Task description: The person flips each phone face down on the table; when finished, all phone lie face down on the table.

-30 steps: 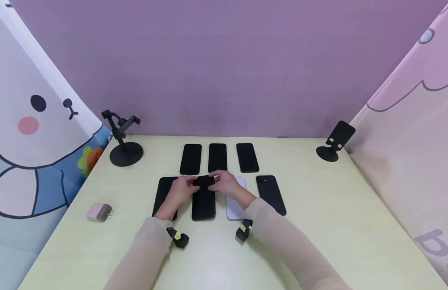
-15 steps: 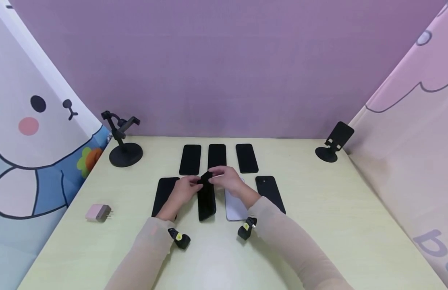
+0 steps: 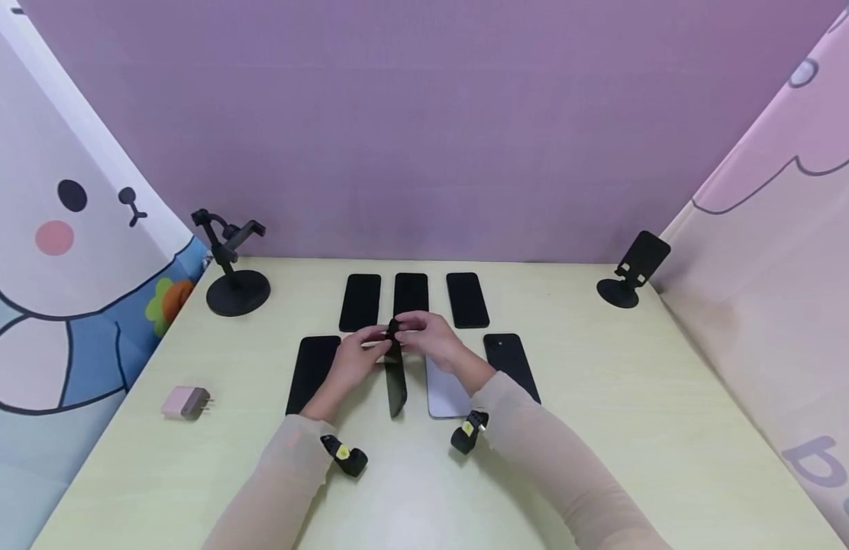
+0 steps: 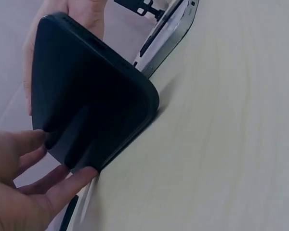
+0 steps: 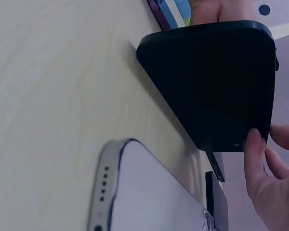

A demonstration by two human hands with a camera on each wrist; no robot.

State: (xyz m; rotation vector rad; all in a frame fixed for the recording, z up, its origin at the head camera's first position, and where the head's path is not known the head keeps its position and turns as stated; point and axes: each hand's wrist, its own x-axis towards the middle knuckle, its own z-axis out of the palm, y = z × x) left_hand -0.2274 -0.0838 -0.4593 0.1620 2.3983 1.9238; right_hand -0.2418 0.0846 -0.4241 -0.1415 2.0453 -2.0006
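A dark smartphone (image 3: pixel 395 386) is turned up on its long side, nearly edge-on in the head view. My left hand (image 3: pixel 354 359) pinches it at the far end from the left, and my right hand (image 3: pixel 430 340) pinches the same end from the right. In the left wrist view one broad dark face of the phone (image 4: pixel 91 96) shows, with left fingertips at its far end. The right wrist view shows its other face (image 5: pixel 207 86), with the right thumb lying on it. Just right of it lies a pale lilac phone (image 3: pixel 445 391), partly under my right forearm.
Left of my left hand lies a black phone (image 3: pixel 313 370); a dark phone with cameras up (image 3: pixel 512 363) lies right. Three black phones (image 3: pixel 360 302) form a back row. Black stands (image 3: pixel 237 292) (image 3: pixel 620 292) occupy both back corners. A pink-grey charger plug (image 3: pixel 186 402) sits left.
The held phone has turned from lying flat to standing on its long side. My left hand has shifted slightly right, and my right hand has risen a little.
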